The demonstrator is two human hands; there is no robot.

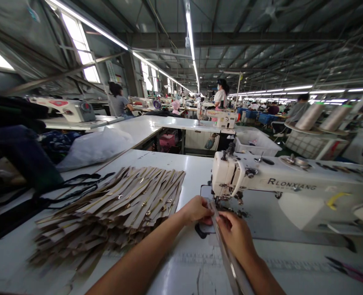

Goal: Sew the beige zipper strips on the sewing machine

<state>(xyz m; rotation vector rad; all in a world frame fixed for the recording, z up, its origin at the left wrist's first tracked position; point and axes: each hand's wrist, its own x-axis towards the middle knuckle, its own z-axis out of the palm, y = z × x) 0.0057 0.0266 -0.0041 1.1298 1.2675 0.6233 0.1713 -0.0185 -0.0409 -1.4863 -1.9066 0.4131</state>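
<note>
Strip [225,245] at lower centre of frame, running to bottom edge; we pinch it with left hand [198,210] and right hand [237,232], beside sewing machine [261,174] at right; pile of strips [132,200] at left.

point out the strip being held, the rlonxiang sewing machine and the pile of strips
Held strip [225,248]: head view, midway along its visible length.
RLONXIANG sewing machine [287,175]: head view, on its arm's side.
Pile of strips [129,200]: head view, on its upper layer.
</note>
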